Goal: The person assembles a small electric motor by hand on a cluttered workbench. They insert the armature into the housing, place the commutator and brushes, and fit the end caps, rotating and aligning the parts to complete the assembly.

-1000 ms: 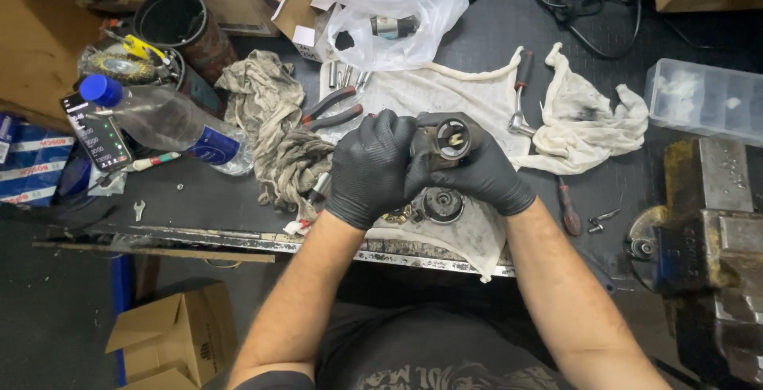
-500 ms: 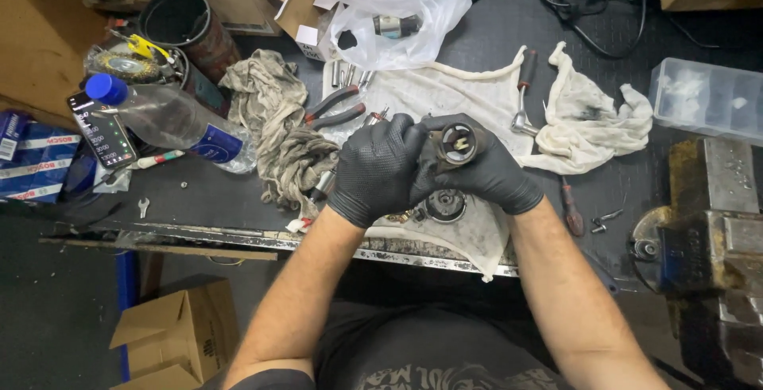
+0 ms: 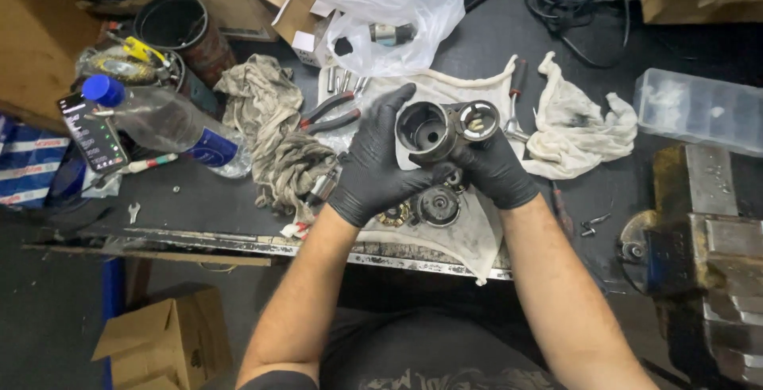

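Both gloved hands meet above the near edge of the workbench (image 3: pixel 199 199), clamped on one metal housing (image 3: pixel 435 129). Left hand (image 3: pixel 373 169) wraps its left side, fingers curled over the open bore; right hand (image 3: pixel 494 169) supports from below right. Housing's long axis runs left to right, bores tilted up toward the camera. More round parts (image 3: pixel 435 206) lie on the white cloth (image 3: pixel 469 239) directly beneath.

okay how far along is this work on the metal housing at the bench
Looks partway. Done: round parts already lie loose on the white cloth. In hand: the left hand and right hand grip the metal housing, its bores facing the camera. Left: the pliers lie unused; whether the housing is empty is unclear.
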